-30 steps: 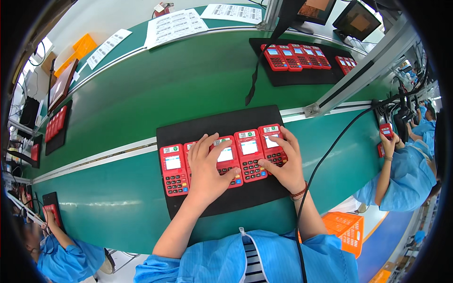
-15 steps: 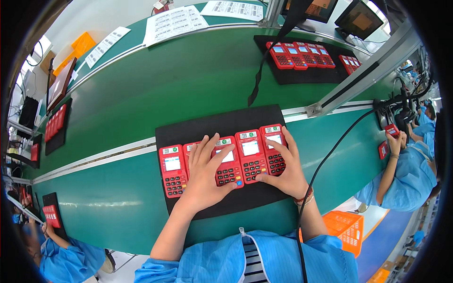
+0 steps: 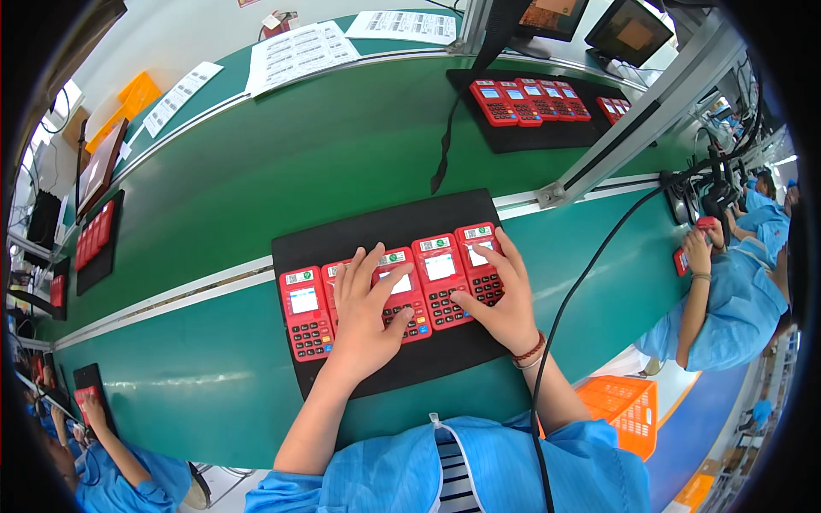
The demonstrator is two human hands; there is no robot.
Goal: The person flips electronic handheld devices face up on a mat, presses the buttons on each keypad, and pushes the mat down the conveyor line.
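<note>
Several red payment terminals stand side by side on a black mat (image 3: 342, 242), with lit screens and dark keypads toward me. The leftmost terminal (image 3: 304, 301) is uncovered. My left hand (image 3: 364, 323) lies over the second terminal, which it mostly hides, and reaches onto the third terminal (image 3: 416, 305); its fingers are apart and the thumb is at the third one's keys. With fingers spread, my right hand (image 3: 506, 301) rests over the rightmost terminal (image 3: 475, 235). Its thumb touches the keypad of the fourth terminal (image 3: 440, 267). Neither hand grips a terminal.
A metal post (image 3: 641, 120) rises at the right, and a black cable (image 3: 590, 265) hangs near my right arm. Beyond are more terminals on a far mat (image 3: 505, 137), paper sheets (image 3: 299, 56) and monitors (image 3: 629, 34). Co-workers sit at both sides; an orange crate (image 3: 629, 410) stands lower right.
The whole view has shifted slightly. My right thumb has moved up the fourth terminal's keypad, and my left thumb has lifted a little higher on the third. The co-worker at right has shifted hands.
</note>
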